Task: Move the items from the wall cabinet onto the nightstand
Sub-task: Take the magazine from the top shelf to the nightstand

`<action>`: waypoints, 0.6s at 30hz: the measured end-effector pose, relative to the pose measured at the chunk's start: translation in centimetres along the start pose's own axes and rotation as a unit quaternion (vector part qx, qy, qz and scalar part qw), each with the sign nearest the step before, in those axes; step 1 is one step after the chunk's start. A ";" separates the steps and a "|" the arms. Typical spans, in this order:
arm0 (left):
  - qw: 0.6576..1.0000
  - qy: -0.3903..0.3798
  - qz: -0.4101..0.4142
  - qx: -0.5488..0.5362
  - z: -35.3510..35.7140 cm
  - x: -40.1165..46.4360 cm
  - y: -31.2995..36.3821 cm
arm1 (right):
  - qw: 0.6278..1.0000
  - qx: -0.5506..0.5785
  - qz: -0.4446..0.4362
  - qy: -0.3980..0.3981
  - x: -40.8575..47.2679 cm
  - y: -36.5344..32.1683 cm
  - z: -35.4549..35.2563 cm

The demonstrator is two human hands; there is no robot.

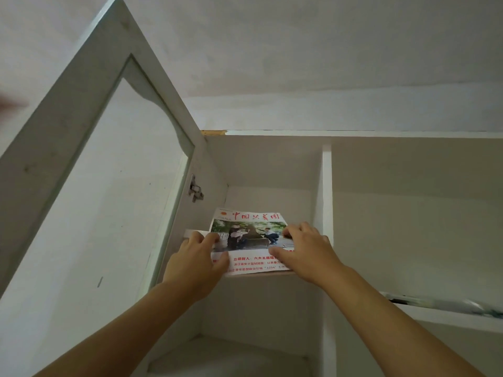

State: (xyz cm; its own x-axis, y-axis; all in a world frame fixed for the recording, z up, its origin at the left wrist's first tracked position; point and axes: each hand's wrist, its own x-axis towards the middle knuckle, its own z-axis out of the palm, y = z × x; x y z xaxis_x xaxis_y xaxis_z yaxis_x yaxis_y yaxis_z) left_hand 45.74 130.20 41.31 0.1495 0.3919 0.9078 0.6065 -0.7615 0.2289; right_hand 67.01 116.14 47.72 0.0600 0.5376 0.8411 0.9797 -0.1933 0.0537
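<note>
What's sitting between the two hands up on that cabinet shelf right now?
In the head view, only the magazine lies between the left hand and right hand; both grip its side edges on the shelf.

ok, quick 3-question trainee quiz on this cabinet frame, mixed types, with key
1. True or false: both hands are on the magazine.
2. Which compartment holds the magazine? A) the left one, next to the open cabinet door B) the right one, beyond the divider
3. Fill in: the magazine's near edge juts out past the front of the ____ it lies on.

Key
1. True: the left hand grips its left edge and the right hand its right edge, thumbs on the cover.
2. A
3. shelf
</note>
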 end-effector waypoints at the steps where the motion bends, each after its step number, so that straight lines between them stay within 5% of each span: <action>1: 1.000 -0.007 -0.005 -0.009 0.1 0.0 0.0 | 1.000 0.003 0.011 -0.005 0.2 0.0 0.4; 18: 0.979 -0.023 -0.079 -0.186 1.8 0.4 0.8 | 0.998 0.039 0.034 -0.047 0.4 -0.9 0.1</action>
State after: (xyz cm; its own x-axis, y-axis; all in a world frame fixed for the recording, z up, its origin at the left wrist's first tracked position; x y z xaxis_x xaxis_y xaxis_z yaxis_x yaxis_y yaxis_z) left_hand 47.71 130.71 41.25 0.1175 0.5362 0.8359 0.3006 -0.8215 0.4846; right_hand 66.17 116.62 47.93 0.1405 0.6011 0.7867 0.9844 -0.1699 -0.0460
